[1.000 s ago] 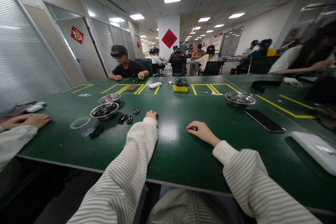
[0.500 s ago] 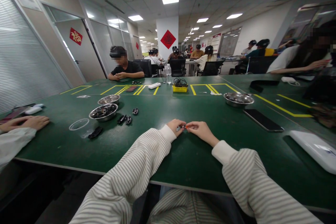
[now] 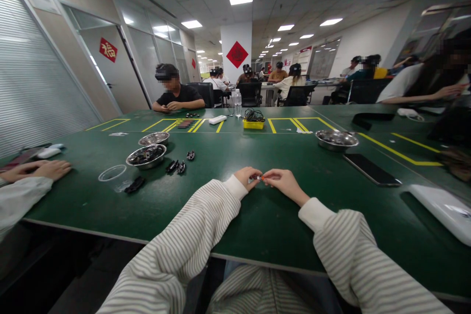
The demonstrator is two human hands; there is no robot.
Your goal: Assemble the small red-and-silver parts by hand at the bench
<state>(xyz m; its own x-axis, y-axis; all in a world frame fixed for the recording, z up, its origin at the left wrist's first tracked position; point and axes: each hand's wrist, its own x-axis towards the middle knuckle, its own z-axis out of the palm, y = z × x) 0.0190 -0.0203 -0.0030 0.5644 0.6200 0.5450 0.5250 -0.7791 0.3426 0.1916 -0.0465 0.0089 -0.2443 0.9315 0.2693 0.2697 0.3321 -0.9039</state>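
My left hand point(image 3: 246, 177) is closed in a pinch around a small dark part with an orange end point(image 3: 259, 178), just above the green table point(image 3: 206, 228). From the other side, my right hand point(image 3: 281, 183) pinches the orange end between thumb and fingertips. The fingers cover most of the part, so its exact kind does not show. Several black plastic pieces point(image 3: 180, 167) lie on the table to the left of my hands. Beyond them stands a steel bowl point(image 3: 146, 163) filled with dark pieces.
A second steel bowl point(image 3: 153, 143), a clear plastic cup point(image 3: 117, 184) and a black piece point(image 3: 135, 185) sit at left. To the right are another bowl point(image 3: 337, 146), a phone point(image 3: 372, 170) and a white case point(image 3: 443, 211). A co-worker's hands point(image 3: 39, 170) rest at the left edge.
My hands stay nearly in place, and a little more of the orange end shows between my fingers. The view has shifted slightly. The person across the table has moved their hands a little.
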